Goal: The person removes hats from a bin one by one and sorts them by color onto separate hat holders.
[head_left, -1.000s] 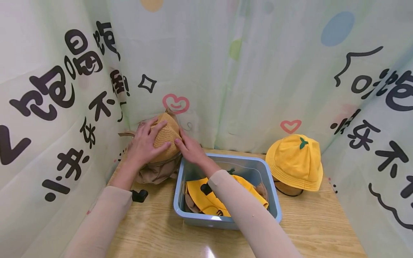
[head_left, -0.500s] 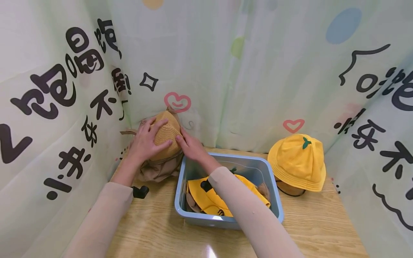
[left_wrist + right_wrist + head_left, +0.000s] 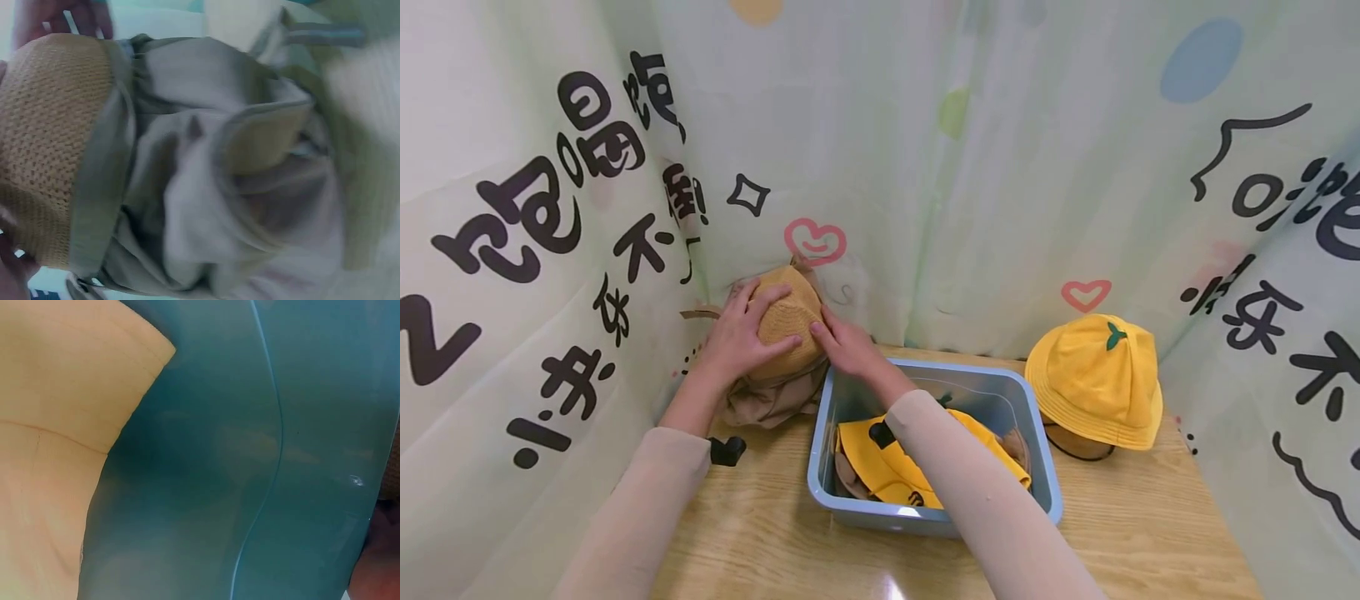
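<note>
In the head view a tan straw hat [image 3: 793, 321] sits against the curtain at the left, brown cloth [image 3: 775, 400] hanging round its lower part. My left hand [image 3: 737, 337] grips the crown from the left, fingers and thumb spread around it. My right hand [image 3: 850, 343] holds its right side, thumb in front and the other fingers hidden behind. Close up in the left wrist view, the woven crown [image 3: 56, 144] has a grey-brown band, and folded cloth [image 3: 187, 187] bunches beside it. The right wrist view shows mostly the box wall [image 3: 250, 456] and a pale sleeve [image 3: 56, 394].
A blue plastic box [image 3: 958, 365] stands on the wooden table [image 3: 760, 533], with a yellow hat [image 3: 887, 462] and brown cloth inside. Right of it, another yellow hat [image 3: 1097, 379] with a green sprout rests over something brown. Printed curtains [image 3: 865, 125] enclose the table.
Both hands keep their hold on the straw hat with hardly any motion. The whole head view has shifted slightly, so everything appears a little further right.
</note>
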Motion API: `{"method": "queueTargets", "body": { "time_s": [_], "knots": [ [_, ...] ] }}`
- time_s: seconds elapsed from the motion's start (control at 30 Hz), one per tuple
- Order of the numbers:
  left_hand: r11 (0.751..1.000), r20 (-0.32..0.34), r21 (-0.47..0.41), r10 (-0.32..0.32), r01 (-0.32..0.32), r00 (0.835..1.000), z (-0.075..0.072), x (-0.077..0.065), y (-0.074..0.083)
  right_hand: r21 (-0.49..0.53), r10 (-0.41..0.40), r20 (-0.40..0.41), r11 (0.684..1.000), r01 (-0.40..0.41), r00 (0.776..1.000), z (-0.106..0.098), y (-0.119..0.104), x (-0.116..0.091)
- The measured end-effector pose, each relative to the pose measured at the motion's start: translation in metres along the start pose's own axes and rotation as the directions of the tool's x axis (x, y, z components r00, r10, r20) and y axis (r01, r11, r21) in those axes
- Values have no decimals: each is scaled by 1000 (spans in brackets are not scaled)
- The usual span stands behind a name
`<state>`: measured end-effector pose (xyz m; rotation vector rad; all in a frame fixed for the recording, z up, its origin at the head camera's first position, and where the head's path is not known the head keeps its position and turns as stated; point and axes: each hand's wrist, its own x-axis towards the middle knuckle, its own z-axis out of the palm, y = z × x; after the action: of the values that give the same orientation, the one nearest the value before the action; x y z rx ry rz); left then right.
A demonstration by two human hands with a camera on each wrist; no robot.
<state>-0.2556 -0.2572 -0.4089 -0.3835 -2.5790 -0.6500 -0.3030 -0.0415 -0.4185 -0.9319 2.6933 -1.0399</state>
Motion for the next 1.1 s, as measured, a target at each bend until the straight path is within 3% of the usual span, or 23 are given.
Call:
{"method": "queueTargets", "body": {
  "time_s": [0.13, 0.23, 0.6, 0.97, 1.1],
  "knots": [
    [999, -69, 37, 40, -38, 997, 8, -6, -5, -35, 25, 50, 999, -23, 998, -1, 0, -2],
    [998, -77, 51, 42, -38, 996, 9, -7, -5, -50, 41, 77, 998, -37, 996, -4, -2, -3],
    [1000, 55, -15, 7, -6, 998, -10, 8, 2, -56, 50, 104, 997, -44, 993, -10, -5, -2],
    [991, 157, -50, -116, 125, 981, -5, 8, -4, -112, 89, 127, 991, -75, 988, -5, 1, -1],
    [990, 170, -68, -113, 126, 979, -2, 9, -8, -132, 84, 121, 989, -68, 989, -4, 3, -2]
  ]
}}
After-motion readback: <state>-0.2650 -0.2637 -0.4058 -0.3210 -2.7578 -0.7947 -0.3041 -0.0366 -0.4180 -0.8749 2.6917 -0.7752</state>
